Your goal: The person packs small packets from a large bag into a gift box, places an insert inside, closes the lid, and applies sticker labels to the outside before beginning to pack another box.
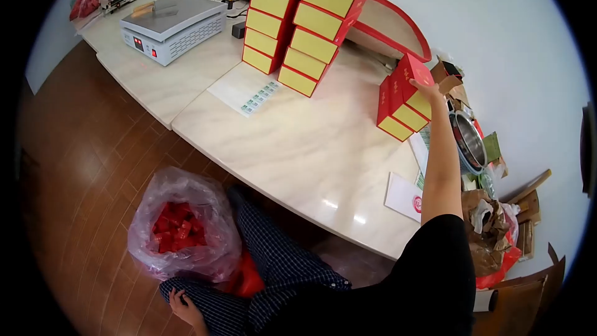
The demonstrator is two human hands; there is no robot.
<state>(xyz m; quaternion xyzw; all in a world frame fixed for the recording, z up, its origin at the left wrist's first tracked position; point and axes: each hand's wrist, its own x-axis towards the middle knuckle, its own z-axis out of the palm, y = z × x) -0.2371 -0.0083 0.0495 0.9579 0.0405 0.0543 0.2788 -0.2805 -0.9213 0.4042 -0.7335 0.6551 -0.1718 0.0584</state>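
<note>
My right hand [430, 91] reaches to the far right of the table and grips the upper box of a small stack of red boxes [403, 115] with yellow ends. Its thumb lies on the red top; the other fingers are mostly hidden behind the box. Down at the lower left, my left hand [180, 303] rests on my thigh with its fingers lying loosely apart, holding nothing. Two tall stacks of similar red-and-yellow boxes [264, 25] stand at the back of the table.
A grey hot plate [177, 25] sits at the back left. A sheet of stickers [260, 98] and a white card [403, 197] lie on the marble-look table [298, 149]. On the floor stands a plastic bag [183, 261] of red packets. Cartons and metal bowls [469, 139] crowd the right side.
</note>
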